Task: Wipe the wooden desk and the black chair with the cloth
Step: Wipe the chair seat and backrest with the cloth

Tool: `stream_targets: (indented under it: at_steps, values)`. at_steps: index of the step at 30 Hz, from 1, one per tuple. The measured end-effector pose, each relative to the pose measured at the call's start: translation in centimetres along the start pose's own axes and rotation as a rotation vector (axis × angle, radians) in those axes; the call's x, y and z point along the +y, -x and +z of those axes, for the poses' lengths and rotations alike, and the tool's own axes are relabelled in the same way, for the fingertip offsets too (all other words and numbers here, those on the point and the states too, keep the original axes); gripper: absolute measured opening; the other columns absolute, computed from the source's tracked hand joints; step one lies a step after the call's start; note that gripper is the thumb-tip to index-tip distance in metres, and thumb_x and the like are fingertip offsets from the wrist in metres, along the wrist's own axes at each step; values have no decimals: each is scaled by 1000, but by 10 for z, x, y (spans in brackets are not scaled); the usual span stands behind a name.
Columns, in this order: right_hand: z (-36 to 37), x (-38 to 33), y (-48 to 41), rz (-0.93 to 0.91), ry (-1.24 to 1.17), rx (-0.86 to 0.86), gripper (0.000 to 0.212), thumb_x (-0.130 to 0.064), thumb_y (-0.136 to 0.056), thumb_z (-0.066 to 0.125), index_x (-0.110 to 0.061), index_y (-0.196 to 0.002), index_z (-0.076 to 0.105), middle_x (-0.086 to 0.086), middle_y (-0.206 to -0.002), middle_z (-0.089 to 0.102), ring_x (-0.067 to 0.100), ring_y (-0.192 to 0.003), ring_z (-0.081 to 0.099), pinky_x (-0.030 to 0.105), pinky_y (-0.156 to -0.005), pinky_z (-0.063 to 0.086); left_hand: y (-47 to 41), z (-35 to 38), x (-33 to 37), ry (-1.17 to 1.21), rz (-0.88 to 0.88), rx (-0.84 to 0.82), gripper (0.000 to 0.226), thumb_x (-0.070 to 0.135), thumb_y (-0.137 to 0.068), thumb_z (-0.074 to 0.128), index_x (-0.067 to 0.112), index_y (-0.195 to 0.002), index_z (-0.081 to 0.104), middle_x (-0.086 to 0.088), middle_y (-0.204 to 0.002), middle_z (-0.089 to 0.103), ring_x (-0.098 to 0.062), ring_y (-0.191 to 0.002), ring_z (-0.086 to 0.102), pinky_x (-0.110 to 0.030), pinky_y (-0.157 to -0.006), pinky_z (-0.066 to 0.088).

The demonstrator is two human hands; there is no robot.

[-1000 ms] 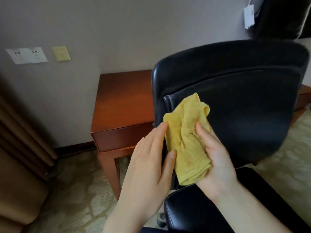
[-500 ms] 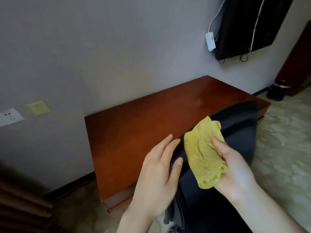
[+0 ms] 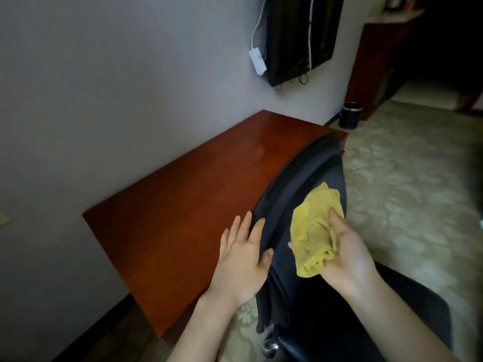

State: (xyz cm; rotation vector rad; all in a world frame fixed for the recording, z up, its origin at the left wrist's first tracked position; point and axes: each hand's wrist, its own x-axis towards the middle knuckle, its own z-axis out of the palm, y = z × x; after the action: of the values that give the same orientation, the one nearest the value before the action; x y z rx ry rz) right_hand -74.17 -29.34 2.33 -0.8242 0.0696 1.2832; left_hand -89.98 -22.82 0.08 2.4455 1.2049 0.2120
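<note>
Right hand (image 3: 349, 259) presses the yellow cloth (image 3: 313, 231) against the chair (image 3: 300, 176).

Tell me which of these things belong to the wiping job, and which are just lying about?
Part of the job: yellow cloth, black chair, wooden desk.
Just lying about: wall television, white box, dark bin.
</note>
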Motion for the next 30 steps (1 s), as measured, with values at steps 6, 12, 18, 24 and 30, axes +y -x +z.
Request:
stream_targets:
  at_steps: [6,12,18,24,30]
  values:
    - [-20,26,26,14,-100,53,38,-36,-96,45,-25,-132,52,12,-130,56,32,-110,54,55,-92,39,-15,3,0,28,-113,-57,74,37,-100,39,19,-152,-10,-11,-160,-6,-25,-147,7,-47,-117,-5]
    - [-37,18,26,-83,204,55,21,-31,-98,45,-34,-116,57,0,-117,58,20,-102,57,49,-98,43,-10,9,5,91,-157,70,70,30,-98,45,18,-153,4,-11,-155,21,-34,-133,37,-40,-111,30]
    - [-39,7,24,-110,420,55,18,-29,-99,45,-40,-103,58,-1,-123,57,19,-108,57,46,-103,42,6,8,6,195,-132,197,54,23,-95,52,24,-146,35,-3,-135,49,-7,-63,61,-14,-57,45]
    - [-22,18,14,-209,520,61,35,-22,-100,46,-23,-134,50,3,-132,55,19,-118,53,36,-106,38,43,18,15,298,-180,334,45,21,-92,56,29,-136,50,9,-107,55,-8,-54,50,-15,-59,40]
    - [-18,24,11,-319,615,73,31,-24,-100,45,-27,-130,53,-2,-129,57,14,-115,54,30,-99,40,90,28,36,180,-128,297,48,36,-93,50,33,-140,44,9,-98,58,-13,-74,63,-22,-69,50]
